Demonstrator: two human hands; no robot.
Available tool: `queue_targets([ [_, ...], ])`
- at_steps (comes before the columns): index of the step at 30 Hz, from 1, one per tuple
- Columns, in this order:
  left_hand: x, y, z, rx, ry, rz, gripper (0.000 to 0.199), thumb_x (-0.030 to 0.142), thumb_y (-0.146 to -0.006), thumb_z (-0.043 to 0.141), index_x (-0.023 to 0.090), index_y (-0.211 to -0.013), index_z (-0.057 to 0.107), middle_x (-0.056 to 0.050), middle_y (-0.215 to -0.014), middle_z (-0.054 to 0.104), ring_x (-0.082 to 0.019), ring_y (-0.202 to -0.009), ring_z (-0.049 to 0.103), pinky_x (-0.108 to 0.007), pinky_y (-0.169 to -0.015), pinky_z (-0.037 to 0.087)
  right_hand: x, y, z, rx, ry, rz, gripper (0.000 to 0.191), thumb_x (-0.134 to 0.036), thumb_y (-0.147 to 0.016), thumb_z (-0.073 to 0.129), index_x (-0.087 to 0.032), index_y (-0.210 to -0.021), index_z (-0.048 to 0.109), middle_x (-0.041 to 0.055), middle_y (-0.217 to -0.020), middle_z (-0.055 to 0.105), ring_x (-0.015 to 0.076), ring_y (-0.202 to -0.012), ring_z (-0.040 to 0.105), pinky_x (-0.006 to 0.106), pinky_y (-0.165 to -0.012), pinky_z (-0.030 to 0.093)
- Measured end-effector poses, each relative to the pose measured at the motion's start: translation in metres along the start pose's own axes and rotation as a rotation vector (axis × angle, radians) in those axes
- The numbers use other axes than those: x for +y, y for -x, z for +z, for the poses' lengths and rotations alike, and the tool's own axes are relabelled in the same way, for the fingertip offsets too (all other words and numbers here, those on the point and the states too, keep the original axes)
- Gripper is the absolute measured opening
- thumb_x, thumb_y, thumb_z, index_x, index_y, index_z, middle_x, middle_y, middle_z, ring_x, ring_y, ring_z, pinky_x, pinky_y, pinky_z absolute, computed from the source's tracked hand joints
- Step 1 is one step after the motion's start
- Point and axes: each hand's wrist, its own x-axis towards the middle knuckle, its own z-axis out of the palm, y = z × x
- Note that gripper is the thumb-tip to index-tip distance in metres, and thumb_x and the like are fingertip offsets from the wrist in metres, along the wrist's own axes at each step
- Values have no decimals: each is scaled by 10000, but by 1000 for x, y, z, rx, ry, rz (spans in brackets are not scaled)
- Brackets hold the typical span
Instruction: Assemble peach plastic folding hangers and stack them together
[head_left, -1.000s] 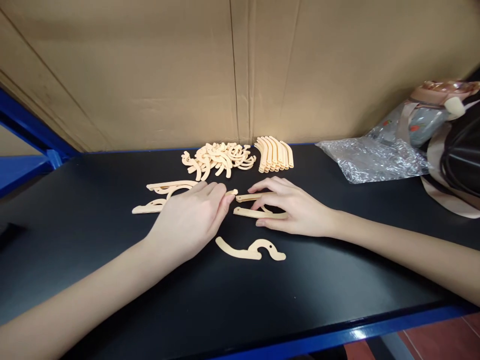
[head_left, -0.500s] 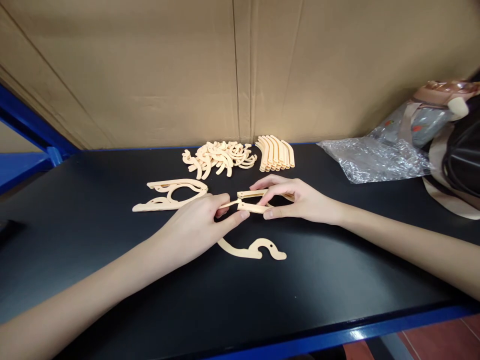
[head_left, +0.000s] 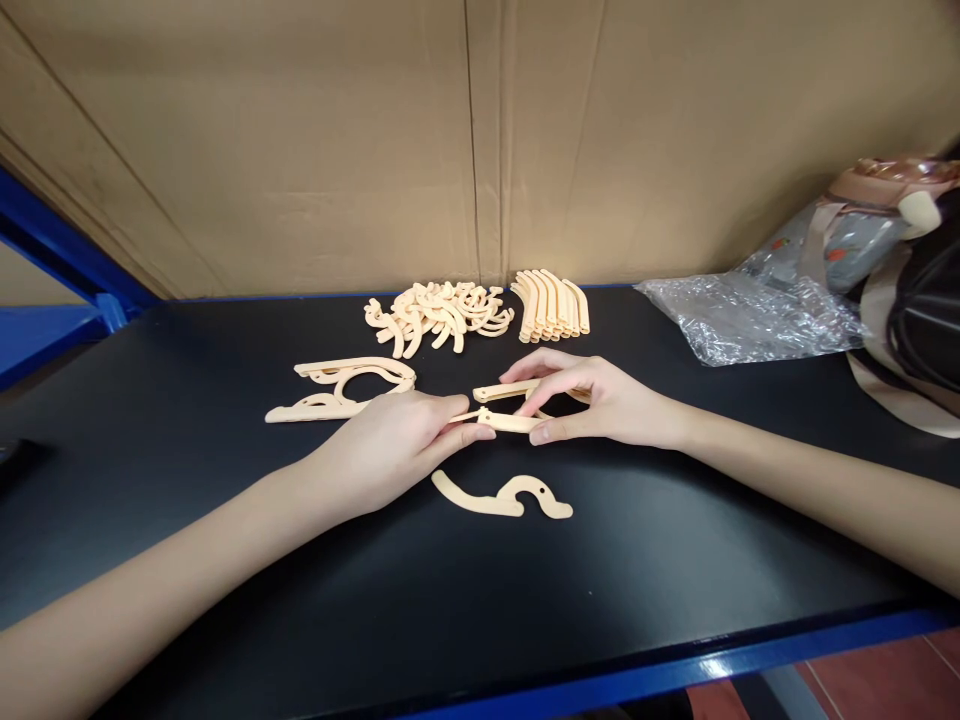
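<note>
Over the middle of the table, my left hand [head_left: 420,435] pinches a thin beige piece [head_left: 466,415], most of it hidden by the fingers. Its tip meets the end of a curved beige hanger arm [head_left: 506,423], which my right hand [head_left: 581,400] grips between thumb and fingers. A second beige arm [head_left: 491,391] lies just behind, partly under the right fingers. Beyond my left hand is a folded beige hanger [head_left: 330,405] with two arms. One loose S-curved hook piece [head_left: 487,503] lies flat in front of both hands.
At the back sit a loose heap of curved beige pieces [head_left: 442,310] and a neat row of beige arms [head_left: 551,305]. To the right are a crumpled clear plastic bag [head_left: 757,315], a bottle [head_left: 862,235] and a dark bag [head_left: 926,300]. Cardboard [head_left: 300,150] stands behind the black table [head_left: 637,570].
My left hand has shifted slightly with its thin piece, uncovering the near end of the loose hook piece. The front arm in my right hand has moved a touch to the right.
</note>
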Motion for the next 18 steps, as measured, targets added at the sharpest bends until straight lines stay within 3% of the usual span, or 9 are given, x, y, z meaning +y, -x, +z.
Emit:
queue_targets([
  [7, -2, -2, 7, 49, -242, 145, 479, 447, -1011, 291, 179, -695, 530, 12, -560, 574, -132, -468, 529, -238, -471, 275, 0, 1, 0, -22, 32, -9, 179, -314, -742, 776, -253, -910, 755, 40, -1183, 584, 205, -1142, 555, 459, -1039, 432],
  [18, -5, 0, 9, 295, -577, 381, 487, 392, -1024, 276, 173, -674, 534, 5, -577, 577, -129, -480, 533, -271, -467, 294, -1, 2, -1, -29, 37, -32, 163, -304, -748, 770, -241, -897, 750, 40, -1154, 587, 200, -1103, 569, 440, -1003, 471],
])
